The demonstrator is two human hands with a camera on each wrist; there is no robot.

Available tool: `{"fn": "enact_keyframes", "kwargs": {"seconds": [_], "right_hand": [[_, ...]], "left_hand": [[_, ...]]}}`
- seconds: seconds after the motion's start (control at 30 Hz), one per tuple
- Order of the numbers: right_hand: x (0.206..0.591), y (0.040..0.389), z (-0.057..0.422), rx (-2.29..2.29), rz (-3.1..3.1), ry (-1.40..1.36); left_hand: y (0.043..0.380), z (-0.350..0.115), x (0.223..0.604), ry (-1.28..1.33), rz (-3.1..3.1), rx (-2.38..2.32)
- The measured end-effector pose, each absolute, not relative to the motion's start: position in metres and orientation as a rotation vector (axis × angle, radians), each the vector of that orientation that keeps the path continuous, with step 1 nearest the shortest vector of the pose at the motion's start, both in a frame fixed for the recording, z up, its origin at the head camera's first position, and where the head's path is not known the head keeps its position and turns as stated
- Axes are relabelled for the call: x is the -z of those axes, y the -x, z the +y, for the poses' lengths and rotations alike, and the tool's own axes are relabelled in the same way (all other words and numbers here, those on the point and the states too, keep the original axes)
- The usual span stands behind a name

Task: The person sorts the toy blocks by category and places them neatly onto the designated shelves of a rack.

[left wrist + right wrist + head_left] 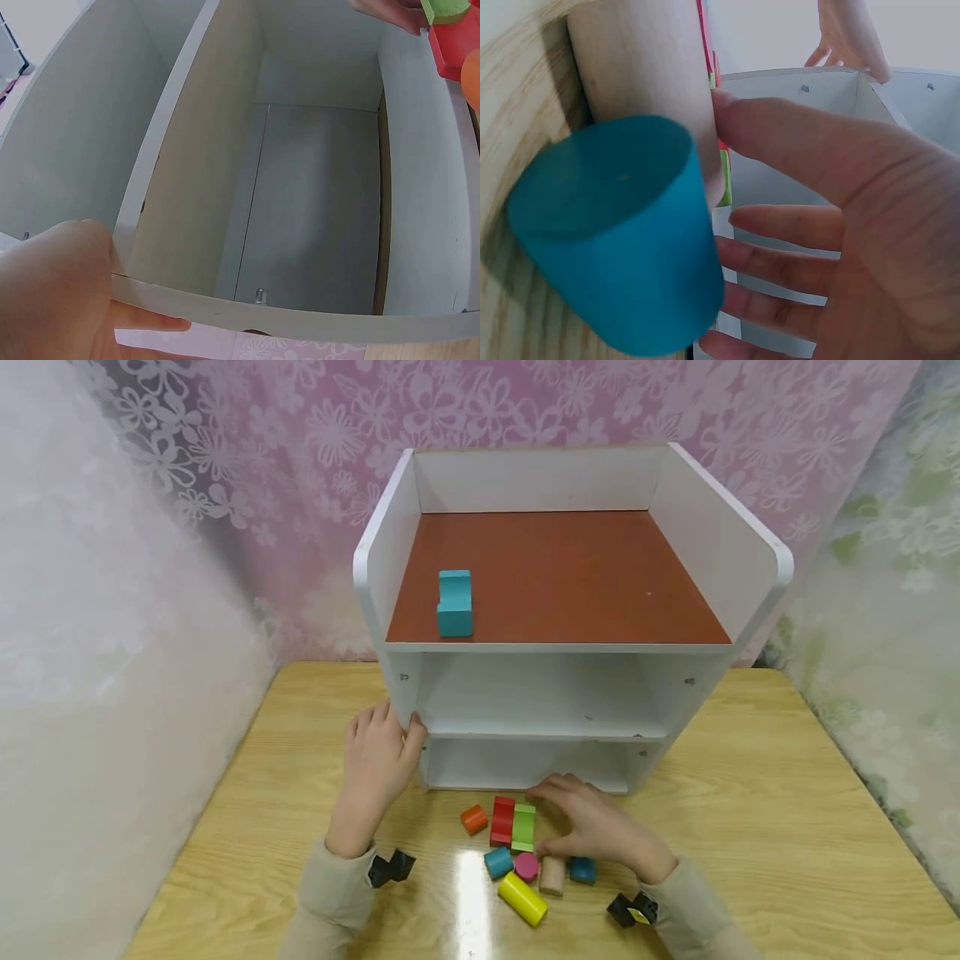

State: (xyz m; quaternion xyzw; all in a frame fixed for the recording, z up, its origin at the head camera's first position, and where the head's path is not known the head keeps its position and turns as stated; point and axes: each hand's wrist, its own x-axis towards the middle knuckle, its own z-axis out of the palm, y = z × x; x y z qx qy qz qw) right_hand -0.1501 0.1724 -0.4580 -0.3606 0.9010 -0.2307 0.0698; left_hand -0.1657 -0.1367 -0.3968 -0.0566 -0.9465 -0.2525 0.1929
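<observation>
My left hand (378, 756) grips the left side panel of a white shelf unit (540, 693), with the thumb at its front edge and fingers along the outside. My right hand (592, 822) is at the right of a green block (523, 827), its fingers spread and curved around a gap. The green block stands against a red block (502, 821), both with a scooped shape. Under that hand lie a wooden cylinder (552, 876) and a blue cylinder (622, 232). A teal scooped block (455, 603) sits on the unit's brown top (562, 577), at the front left.
Nearer me lie a yellow cylinder (522, 899), a pink cylinder (527, 866) and another blue cylinder (498, 862). An orange cylinder (474, 819) lies left of the red block. The unit stands on a wooden table (780, 827) before a floral curtain (480, 402).
</observation>
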Motion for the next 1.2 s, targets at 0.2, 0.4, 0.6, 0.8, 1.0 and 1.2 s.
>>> {"fn": "enact_keyframes", "kwargs": {"seconds": [0.2, 0.4, 0.6, 0.8, 1.0, 1.2], "right_hand": [[0.4603, 0.1503, 0.1706, 0.679, 2.695, 1.061], [0.4627, 0.1491, 0.1684, 0.687, 2.690, 1.073], [0.4623, 0.1478, 0.1674, 0.710, 2.693, 1.077], [0.4618, 0.1473, 0.1674, 0.708, 2.702, 1.058], [0.4639, 0.1473, 0.1668, 0.695, 2.725, 1.042], [0.4670, 0.1459, 0.1635, 0.698, 2.767, 1.005]], "left_hand": [[0.1654, -0.1366, 0.3940, 0.166, -2.658, 0.717], [0.1642, -0.1372, 0.3943, 0.163, -2.661, 0.722], [0.1658, -0.1362, 0.3944, 0.169, -2.662, 0.716], [0.1665, -0.1351, 0.3937, 0.163, -2.657, 0.710], [0.1663, -0.1362, 0.3950, 0.169, -2.649, 0.689], [0.1663, -0.1359, 0.3950, 0.159, -2.659, 0.685]]}}
